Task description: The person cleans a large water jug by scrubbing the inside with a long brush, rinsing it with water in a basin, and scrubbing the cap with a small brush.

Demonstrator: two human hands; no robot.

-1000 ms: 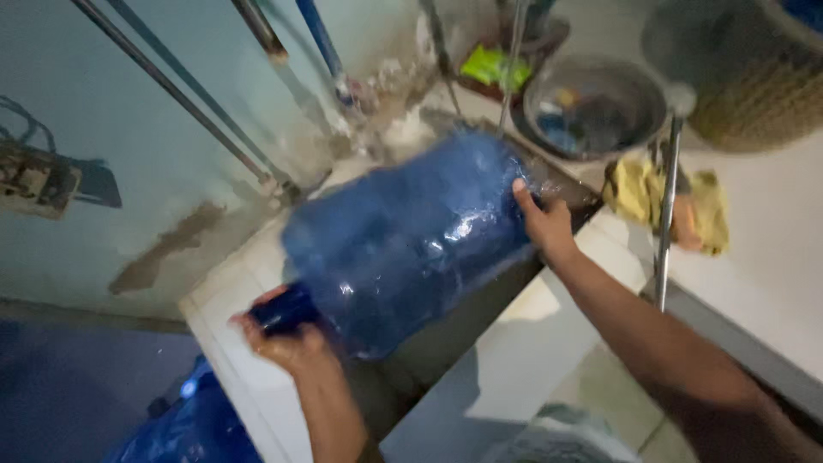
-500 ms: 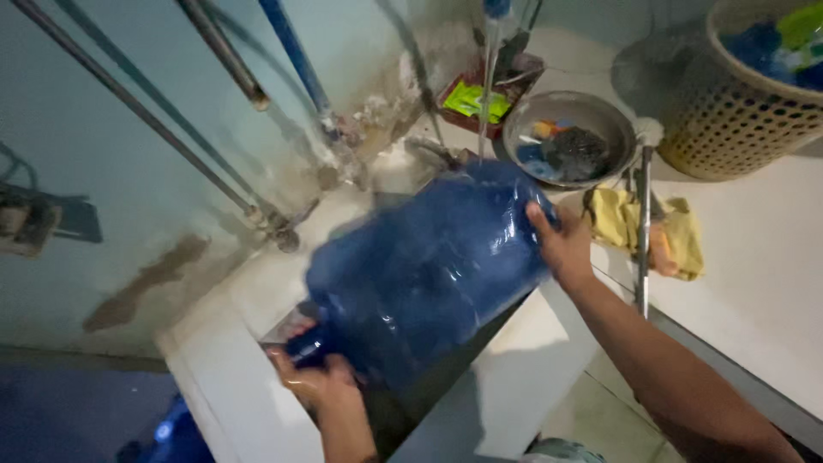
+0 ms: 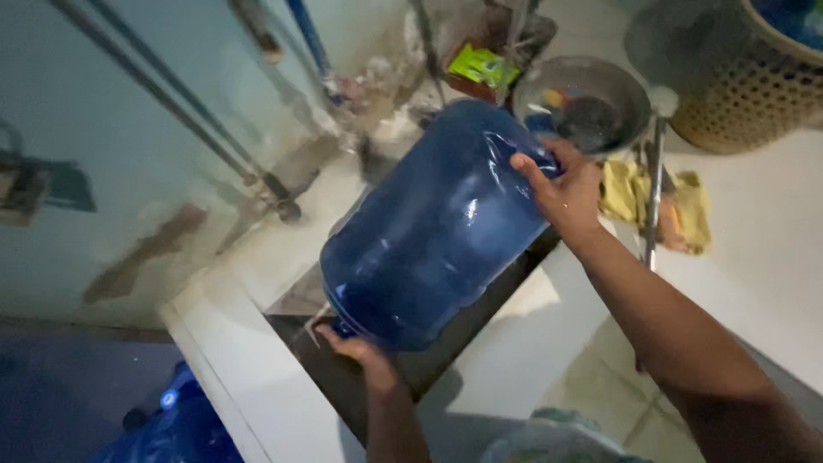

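Note:
A large blue translucent water jug point(image 3: 437, 231) lies tilted over a dark sink basin point(image 3: 343, 386), its neck pointing down toward me. My left hand point(image 3: 360, 351) grips the neck end at the bottom. My right hand point(image 3: 561, 193) holds the jug's base at the upper right, fingers spread over the rim. A little water runs from the neck into the basin.
A metal bowl point(image 3: 587, 103) and a woven basket point(image 3: 746, 77) stand at the back right. Yellow cloths point(image 3: 677, 210) lie by a thin metal tap pipe point(image 3: 653, 193). Pipes point(image 3: 189, 120) run along the tiled wall. Another blue jug point(image 3: 171, 429) sits lower left.
The jug has tipped further, its base raised and swung right, neck lower over the basin. My left hand slid under the neck; the view shifted closer.

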